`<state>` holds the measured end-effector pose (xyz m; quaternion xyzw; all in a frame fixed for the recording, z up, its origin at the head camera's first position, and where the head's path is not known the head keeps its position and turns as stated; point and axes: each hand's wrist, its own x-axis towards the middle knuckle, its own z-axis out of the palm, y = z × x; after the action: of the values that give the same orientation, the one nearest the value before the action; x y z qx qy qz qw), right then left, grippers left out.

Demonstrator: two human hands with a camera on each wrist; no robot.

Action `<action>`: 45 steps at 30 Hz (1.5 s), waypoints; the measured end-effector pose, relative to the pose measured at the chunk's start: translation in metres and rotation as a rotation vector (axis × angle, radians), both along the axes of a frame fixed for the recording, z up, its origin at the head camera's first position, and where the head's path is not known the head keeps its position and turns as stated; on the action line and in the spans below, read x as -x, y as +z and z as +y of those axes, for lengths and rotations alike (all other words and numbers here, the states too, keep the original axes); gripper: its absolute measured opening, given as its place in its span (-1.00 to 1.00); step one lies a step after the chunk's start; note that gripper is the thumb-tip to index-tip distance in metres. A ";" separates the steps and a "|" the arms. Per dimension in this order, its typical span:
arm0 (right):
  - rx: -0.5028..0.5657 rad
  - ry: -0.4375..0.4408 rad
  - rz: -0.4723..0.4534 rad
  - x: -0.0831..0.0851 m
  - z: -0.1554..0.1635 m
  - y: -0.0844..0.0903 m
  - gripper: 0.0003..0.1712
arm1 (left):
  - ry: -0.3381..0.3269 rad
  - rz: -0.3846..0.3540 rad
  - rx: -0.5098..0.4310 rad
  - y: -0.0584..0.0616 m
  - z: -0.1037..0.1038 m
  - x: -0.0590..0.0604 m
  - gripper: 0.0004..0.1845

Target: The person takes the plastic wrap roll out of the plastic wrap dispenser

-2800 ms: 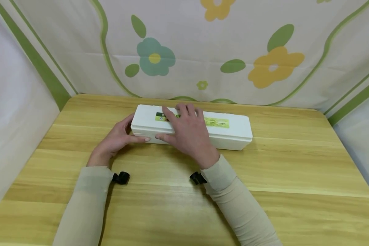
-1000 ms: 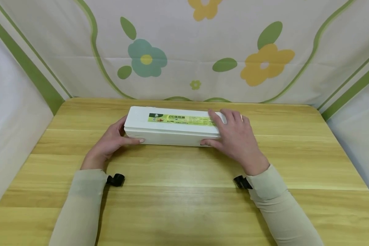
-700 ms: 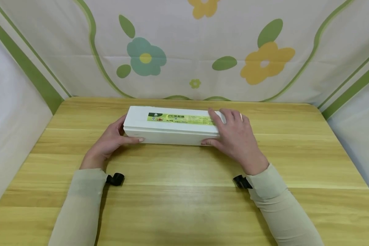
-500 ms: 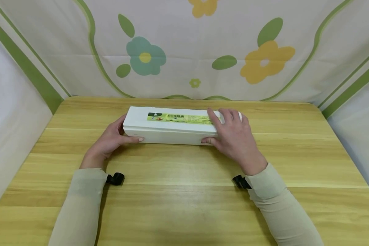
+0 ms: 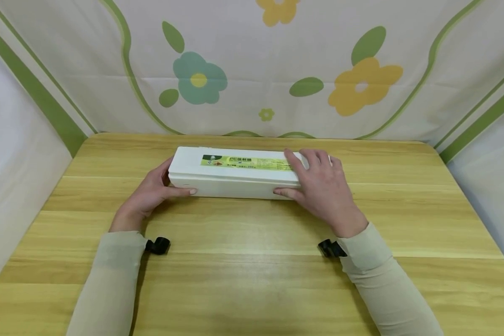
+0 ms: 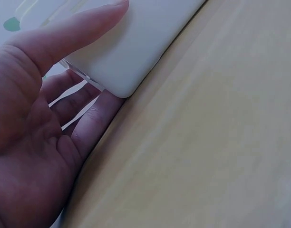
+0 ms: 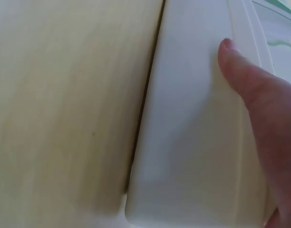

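A long white plastic box with a green and yellow label strip along its lid (image 5: 235,175) lies flat on the pale wooden table (image 5: 252,280), set crosswise a little beyond the middle and near the flowered cloth backdrop (image 5: 252,60). The left hand (image 5: 151,193) cups the box's left end, thumb laid along the front wall and the other fingers curled round the end (the left wrist view shows them tucked behind the corner), so it has a light hold rather than a firm clamp. The right hand (image 5: 321,186) covers the right end, its fingers lying nearly straight across the lid while the thumb (image 7: 240,71) presses the front wall, a loose pinch over the top edge. Beige sleeves (image 5: 374,280) cover both forearms, each with a small black camera mount (image 5: 329,248) at the wrist. The likely trouble from here is the smooth plastic: if one hand presses or pulls harder than the other, the box could swivel or skid on the slick tabletop, and a shallow thumb hold on the right could slip off the lid's edge
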<state>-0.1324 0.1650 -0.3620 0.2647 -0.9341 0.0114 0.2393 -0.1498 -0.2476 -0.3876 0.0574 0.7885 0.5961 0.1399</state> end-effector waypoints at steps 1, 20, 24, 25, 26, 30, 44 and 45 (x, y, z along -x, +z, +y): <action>0.003 0.000 -0.003 0.000 0.000 0.000 0.10 | 0.001 0.003 0.003 0.000 0.000 0.000 0.07; 0.010 -0.061 -0.080 -0.003 -0.010 0.002 0.15 | 0.002 -0.003 0.017 -0.002 0.001 0.000 0.09; -0.006 -0.064 -0.089 -0.003 -0.011 0.002 0.16 | 0.010 -0.006 0.018 -0.002 0.002 -0.001 0.08; -0.009 -0.061 -0.080 -0.002 -0.012 0.002 0.16 | 0.012 -0.005 0.021 -0.002 0.002 -0.001 0.08; -0.014 -0.057 -0.067 -0.002 -0.012 0.001 0.15 | 0.010 -0.002 0.027 -0.001 0.002 -0.001 0.08; -0.017 -0.030 0.001 0.002 -0.012 0.000 0.10 | 0.010 0.003 0.038 0.001 0.002 -0.001 0.08; 0.028 -0.003 -0.016 0.002 -0.012 -0.002 0.03 | 0.009 0.015 0.047 0.001 0.002 -0.002 0.05; 0.027 -0.003 -0.016 0.002 -0.011 -0.001 0.03 | 0.006 0.016 0.047 0.001 0.003 -0.002 0.05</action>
<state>-0.1340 0.1536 -0.3632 0.2599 -0.9361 0.0258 0.2356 -0.1480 -0.2450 -0.3862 0.0563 0.8037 0.5773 0.1331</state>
